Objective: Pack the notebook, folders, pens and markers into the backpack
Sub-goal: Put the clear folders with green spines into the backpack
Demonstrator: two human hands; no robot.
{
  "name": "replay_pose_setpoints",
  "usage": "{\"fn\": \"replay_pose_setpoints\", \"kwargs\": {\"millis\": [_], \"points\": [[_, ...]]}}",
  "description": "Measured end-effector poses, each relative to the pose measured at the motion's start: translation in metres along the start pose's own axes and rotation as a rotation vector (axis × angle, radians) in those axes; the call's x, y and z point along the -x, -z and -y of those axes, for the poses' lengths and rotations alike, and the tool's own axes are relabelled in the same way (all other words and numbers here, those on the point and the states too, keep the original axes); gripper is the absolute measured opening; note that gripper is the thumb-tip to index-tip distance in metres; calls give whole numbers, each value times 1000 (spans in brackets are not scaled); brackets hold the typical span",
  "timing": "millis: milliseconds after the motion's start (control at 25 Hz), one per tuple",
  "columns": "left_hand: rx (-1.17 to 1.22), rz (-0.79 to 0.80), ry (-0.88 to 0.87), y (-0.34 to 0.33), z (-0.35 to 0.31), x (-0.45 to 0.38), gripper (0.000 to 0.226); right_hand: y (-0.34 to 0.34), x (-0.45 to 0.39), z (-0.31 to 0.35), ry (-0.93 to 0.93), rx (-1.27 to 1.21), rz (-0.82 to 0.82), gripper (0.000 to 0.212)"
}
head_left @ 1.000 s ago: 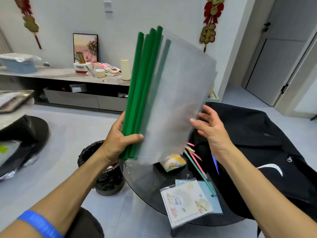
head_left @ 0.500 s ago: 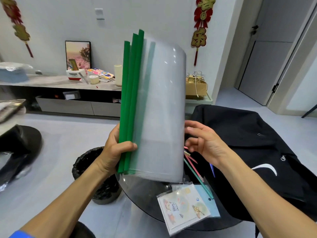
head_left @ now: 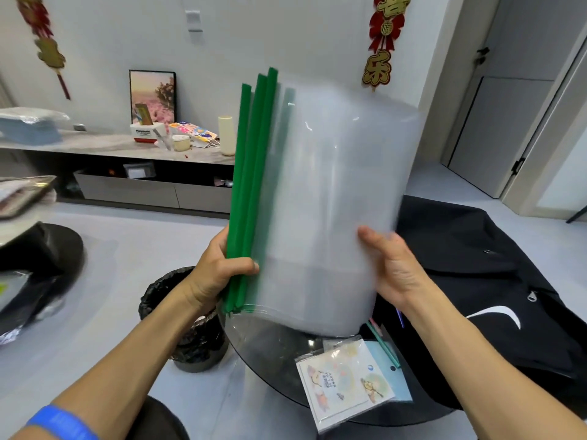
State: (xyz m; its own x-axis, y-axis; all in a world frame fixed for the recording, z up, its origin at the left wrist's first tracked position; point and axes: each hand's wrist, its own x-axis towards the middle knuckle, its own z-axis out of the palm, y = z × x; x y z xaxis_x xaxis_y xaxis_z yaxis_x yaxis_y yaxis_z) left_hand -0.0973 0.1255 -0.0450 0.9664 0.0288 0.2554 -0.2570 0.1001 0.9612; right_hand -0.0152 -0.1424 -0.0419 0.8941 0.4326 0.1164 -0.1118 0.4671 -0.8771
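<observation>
The head camera, the only view, looks down on a stack of clear plastic folders with green slide-on spines, held upright above a round glass table. The left hand grips the bundled spines near their lower end, thumb wrapped across the front. The right hand lies against the free edge of the sheets with fingers fairly straight, steadying rather than pinching, though motion blur there makes the contact hard to judge.

The folders look light but floppy: the transparent covers bow outward away from the spines, and the smooth plastic is probably slippery, so the sheets could fan apart or slide on each other. The rigid green bars are the sensible place to hold, with a flat palm on the loose edge to keep the stack square as it goes into the bag.

The black backpack lies to the right, partly on the table, showing a white swoosh logo and a zip pull. Beside it, coloured pens lie on the glass, and a small notebook in a clear printed sleeve overhangs the table's near edge; its print is too small to read.

On the far shelf a white box reads "Panasonic", and a red-and-gold wall ornament carries Chinese characters.
</observation>
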Motion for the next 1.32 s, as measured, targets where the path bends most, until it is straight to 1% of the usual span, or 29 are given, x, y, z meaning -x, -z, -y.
{"fn": "replay_pose_setpoints", "kwargs": {"millis": [80,160,240,280,360,440,520,600,680,720,800,880,960,1040,1080,1160,1240,1280,1320], "points": [[-41,-67,15,9,6,1,54,1,2,6,145,192,-120,42],[-104,-117,2,10,10,1,64,1,5,6,242,317,-175,41],[-148,-121,-43,3,8,1,72,1,11,5,318,338,-192,42],[-132,-137,-77,-1,6,0,77,2,15,4,348,341,-188,42],[-53,-221,-149,-7,3,-3,83,5,21,1,372,328,-159,39],[-42,-267,-188,-14,1,-2,77,5,23,-6,343,323,-155,41],[-97,-275,-201,-24,2,0,64,3,25,-14,305,378,-191,43],[-150,-323,-245,-32,3,1,54,6,26,-15,280,404,-207,44],[-203,-374,-284,-33,5,0,54,13,27,-15,253,395,-199,39],[-232,-376,-264,-33,8,0,56,18,28,-17,223,401,-198,35],[-301,-320,-138,-33,18,2,59,26,33,-28,121,467,-178,22],[-396,-274,-48,-38,26,7,55,28,40,-42,55,573,-172,9],[-441,-345,-101,-47,25,6,47,25,39,-46,140,676,-246,13],[-428,-464,-163,-55,16,0,39,12,29,-33,267,712,-315,19],[-403,-523,-172,-58,10,-5,37,4,22,-22,316,709,-315,21],[-323,-588,-176,-60,1,-12,34,-12,10,1,329,718,-298,24],[-215,-604,-144,-65,-7,-18,33,-18,5,30,221,711,-299,24],[-148,-620,-101,-68,-9,-20,33,-14,7,44,130,632,-245,23],[-71,-638,-37,-72,-11,-23,33,-6,15,57,47,481,-139,25]]}}
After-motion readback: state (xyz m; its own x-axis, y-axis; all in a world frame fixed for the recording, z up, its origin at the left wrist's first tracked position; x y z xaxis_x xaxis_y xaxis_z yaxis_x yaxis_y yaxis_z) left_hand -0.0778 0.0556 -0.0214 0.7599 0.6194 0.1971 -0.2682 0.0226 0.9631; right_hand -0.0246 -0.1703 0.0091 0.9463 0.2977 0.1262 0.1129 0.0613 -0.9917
